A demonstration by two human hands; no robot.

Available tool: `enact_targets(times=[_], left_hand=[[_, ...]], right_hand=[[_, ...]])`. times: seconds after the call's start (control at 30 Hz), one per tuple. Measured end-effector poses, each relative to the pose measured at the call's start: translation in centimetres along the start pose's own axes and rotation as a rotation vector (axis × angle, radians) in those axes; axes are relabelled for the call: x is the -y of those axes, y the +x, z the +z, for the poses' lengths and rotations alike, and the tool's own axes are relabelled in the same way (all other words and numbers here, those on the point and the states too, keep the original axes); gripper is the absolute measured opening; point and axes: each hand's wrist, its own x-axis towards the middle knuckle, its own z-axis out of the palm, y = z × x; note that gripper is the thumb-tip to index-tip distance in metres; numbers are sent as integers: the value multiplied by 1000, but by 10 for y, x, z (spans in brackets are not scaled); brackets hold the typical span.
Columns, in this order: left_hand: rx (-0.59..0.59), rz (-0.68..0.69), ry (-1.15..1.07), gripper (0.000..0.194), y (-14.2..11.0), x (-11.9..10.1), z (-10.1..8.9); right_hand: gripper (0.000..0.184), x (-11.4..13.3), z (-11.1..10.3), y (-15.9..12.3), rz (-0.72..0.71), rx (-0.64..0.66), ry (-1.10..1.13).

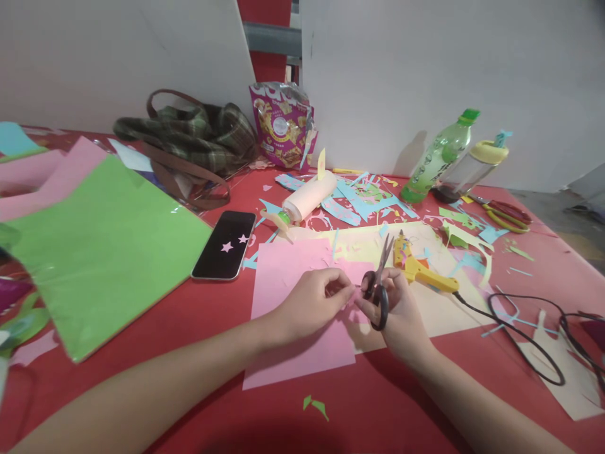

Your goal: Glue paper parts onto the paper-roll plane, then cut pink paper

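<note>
My right hand (397,309) has its fingers through the black handles of a small pair of scissors (385,255), whose blades point up and away from me. Thumb and finger of my left hand (314,299) pinch a tiny pink paper piece (358,286), mostly hidden by the fingertips, which nearly meet those of the right hand. Beneath both hands lies a pink paper sheet (283,353), partly over a pale yellow sheet (444,318). Two pink paper stars (227,246) rest on a dark phone (222,252) to the left.
A yellow glue gun (430,276) with a black cord lies right of my hands. Behind are a paper-wrapped roll (309,197), blue scraps (363,198), a snack bag (283,126), a green bottle (439,157), a clear tumbler (475,167) and larger scissors (508,214). Green sheets (113,252) cover the left.
</note>
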Motion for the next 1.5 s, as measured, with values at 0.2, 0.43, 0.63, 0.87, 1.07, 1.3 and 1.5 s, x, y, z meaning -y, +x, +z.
enact_targets(times=[0.2,0.43,0.63,0.87,1.07,1.3,1.5], left_hand=[[22,-19,27,19,0,-5,-2],[59,-44,2,22,1,-2,1],[37,-67,-79,20,1,-4,-1],[25,-64,-46,19,2,-6,-2],[23,-34,-10,18,1,-3,-2],[19,-11,4,18,1,-3,-2],[11,6,35,18,1,-4,-3]], right_hand=[[33,-4,-3,2,-24,-70,69],[34,-5,-4,2,-3,-40,83],[34,-6,-6,5,18,-57,128],[34,-4,-5,4,35,-63,128],[33,-5,-5,5,40,-49,153],[33,-5,-5,4,49,-51,156],[32,-5,-5,4,46,-46,160]])
